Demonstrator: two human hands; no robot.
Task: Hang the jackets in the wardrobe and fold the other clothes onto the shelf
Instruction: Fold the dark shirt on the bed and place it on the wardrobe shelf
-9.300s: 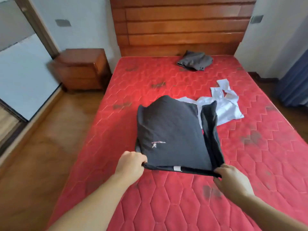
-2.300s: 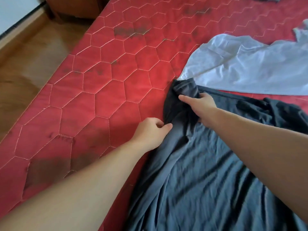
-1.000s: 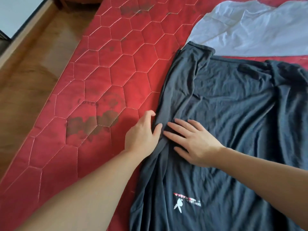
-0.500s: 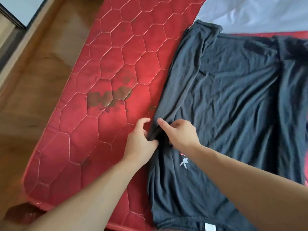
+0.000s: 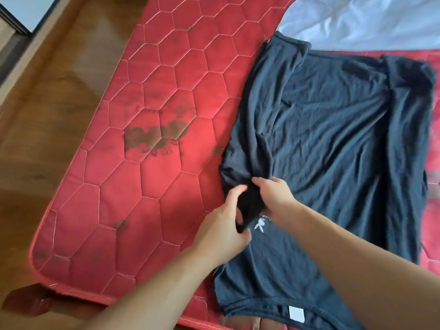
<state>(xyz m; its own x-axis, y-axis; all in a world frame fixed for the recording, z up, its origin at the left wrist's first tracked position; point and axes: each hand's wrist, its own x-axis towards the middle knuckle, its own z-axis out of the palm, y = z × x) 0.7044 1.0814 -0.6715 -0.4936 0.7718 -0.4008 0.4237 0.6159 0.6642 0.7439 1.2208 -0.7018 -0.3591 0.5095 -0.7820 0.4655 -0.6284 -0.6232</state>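
Observation:
A dark grey T-shirt (image 5: 333, 139) lies spread on the red quilted mattress (image 5: 147, 186), collar end toward me with a white label at the near edge. A small white logo shows near its left side. My left hand (image 5: 223, 229) pinches a bunched fold of the shirt's left edge. My right hand (image 5: 273, 194) grips the same bunched fold from the right, fingers curled into the cloth. The two hands nearly touch.
A white garment (image 5: 362, 20) lies on the mattress beyond the T-shirt, at the top right. The mattress's rounded near-left corner is close to my left arm. Wooden floor (image 5: 42, 115) runs along the left, with a wardrobe door's edge at the top left.
Both hands have gathered more of the shirt's left edge into a bunch and pulled it slightly inward. The view has shifted a little toward the bed's near corner.

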